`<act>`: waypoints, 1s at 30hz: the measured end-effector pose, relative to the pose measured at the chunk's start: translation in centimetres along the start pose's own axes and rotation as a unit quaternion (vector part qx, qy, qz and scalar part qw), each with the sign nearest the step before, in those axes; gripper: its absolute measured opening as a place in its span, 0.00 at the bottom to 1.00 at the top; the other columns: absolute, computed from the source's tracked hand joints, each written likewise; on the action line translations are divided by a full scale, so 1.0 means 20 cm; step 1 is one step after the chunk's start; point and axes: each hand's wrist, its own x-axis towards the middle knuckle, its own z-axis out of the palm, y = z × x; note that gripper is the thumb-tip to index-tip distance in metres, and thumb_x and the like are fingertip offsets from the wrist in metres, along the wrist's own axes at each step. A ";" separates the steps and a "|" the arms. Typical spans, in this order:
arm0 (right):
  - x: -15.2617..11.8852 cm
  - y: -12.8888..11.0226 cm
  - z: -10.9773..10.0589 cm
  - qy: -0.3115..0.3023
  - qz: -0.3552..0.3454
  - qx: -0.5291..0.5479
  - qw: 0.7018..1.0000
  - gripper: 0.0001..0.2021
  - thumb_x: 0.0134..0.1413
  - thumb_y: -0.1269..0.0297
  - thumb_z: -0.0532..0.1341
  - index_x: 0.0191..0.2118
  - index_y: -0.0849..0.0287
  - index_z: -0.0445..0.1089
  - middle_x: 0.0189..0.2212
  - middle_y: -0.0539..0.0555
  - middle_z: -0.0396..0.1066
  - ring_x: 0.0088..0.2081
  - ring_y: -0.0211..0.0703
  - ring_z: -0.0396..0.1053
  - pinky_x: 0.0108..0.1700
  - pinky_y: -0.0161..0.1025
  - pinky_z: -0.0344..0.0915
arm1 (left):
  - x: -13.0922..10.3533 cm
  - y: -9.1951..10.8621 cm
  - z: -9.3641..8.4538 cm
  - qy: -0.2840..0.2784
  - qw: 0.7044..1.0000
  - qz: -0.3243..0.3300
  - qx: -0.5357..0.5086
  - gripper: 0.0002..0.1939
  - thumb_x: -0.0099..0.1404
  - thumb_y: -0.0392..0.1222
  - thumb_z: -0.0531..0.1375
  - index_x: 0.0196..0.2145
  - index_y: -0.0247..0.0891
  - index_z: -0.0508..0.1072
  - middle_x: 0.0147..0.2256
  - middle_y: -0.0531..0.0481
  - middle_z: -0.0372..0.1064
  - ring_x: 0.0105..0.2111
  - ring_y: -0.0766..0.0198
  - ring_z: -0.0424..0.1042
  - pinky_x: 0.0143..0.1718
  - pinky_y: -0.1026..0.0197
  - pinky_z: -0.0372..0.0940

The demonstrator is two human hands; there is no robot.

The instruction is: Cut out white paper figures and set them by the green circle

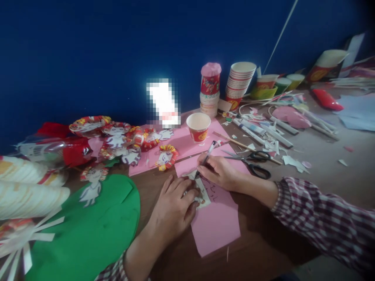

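A paper cup (198,126) stands open on the counter (316,156), its contents hidden. The right hand (220,171), fingers pinching a pen (206,158), marks a pale cutout (200,191) on pink paper (215,222); the left hand (172,208), fingers spread, presses it flat.

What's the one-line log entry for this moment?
right hand: grip on pen, tip on small cutout | left hand: pressing cutout flat on pink paper | scissors: idle beside
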 end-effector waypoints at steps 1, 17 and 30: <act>0.00 0.00 0.00 0.000 -0.001 0.000 1.000 0.03 0.60 0.66 0.53 0.34 0.58 0.61 0.28 0.50 0.64 0.30 0.39 0.63 0.35 0.36 0.62 | 0.00 0.00 0.00 0.001 1.000 0.001 0.001 0.11 0.64 0.39 0.55 0.45 0.43 0.70 0.49 0.47 0.67 0.54 0.53 0.62 0.59 0.38 0.49; 0.00 0.00 0.00 0.007 -0.014 0.010 1.000 0.02 0.59 0.68 0.54 0.34 0.58 0.61 0.28 0.49 0.64 0.28 0.37 0.62 0.33 0.34 0.61 | 0.00 0.00 0.00 0.001 1.000 0.004 0.003 0.11 0.64 0.39 0.55 0.44 0.43 0.70 0.49 0.46 0.67 0.53 0.53 0.62 0.59 0.39 0.49; 0.00 0.00 -0.01 -0.007 -0.004 0.013 1.000 0.03 0.59 0.68 0.53 0.33 0.58 0.60 0.25 0.47 0.61 0.25 0.36 0.59 0.29 0.33 0.59 | 0.00 0.00 -0.01 0.001 1.000 0.004 0.010 0.12 0.64 0.38 0.55 0.45 0.43 0.70 0.49 0.45 0.67 0.53 0.53 0.63 0.59 0.38 0.50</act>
